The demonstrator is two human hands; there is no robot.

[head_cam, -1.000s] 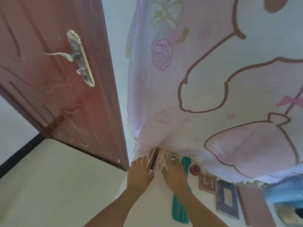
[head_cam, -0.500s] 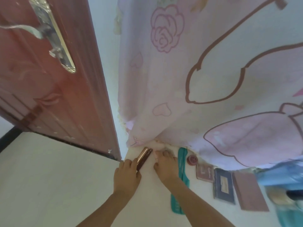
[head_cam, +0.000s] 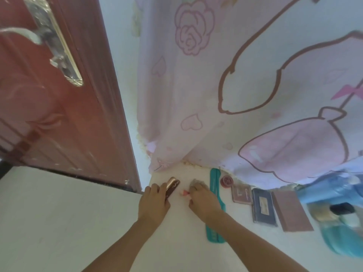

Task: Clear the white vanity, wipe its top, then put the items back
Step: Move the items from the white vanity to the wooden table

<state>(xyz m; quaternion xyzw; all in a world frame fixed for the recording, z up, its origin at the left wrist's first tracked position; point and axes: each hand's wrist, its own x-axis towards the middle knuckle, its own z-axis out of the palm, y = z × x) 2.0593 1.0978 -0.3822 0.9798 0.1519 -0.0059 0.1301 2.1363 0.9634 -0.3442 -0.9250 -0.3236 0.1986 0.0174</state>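
While left fingers point(head_cam: 157, 190) grip a gold case point(head_cam: 172, 185), right fingers point(head_cam: 197, 190) seemingly pinch something pink point(head_cam: 185, 192)

The white counter point(head_cam: 176, 242) carries a long teal plastic comb point(head_cam: 214, 183), a round red compact point(head_cam: 226, 181), a small pink palette point(head_cam: 242, 193), a dark blue case point(head_cam: 263, 208) and a mauve rectangular palette point(head_cam: 290, 210), side by side.

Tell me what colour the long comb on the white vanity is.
Teal. The long teal plastic comb shows best in the head view.

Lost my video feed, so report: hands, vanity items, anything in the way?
Left hand grips rose-gold case. Right hand over small pink item, grip unclear. Comb, red tin, palettes lie on vanity. Curtain drapes its back edge.
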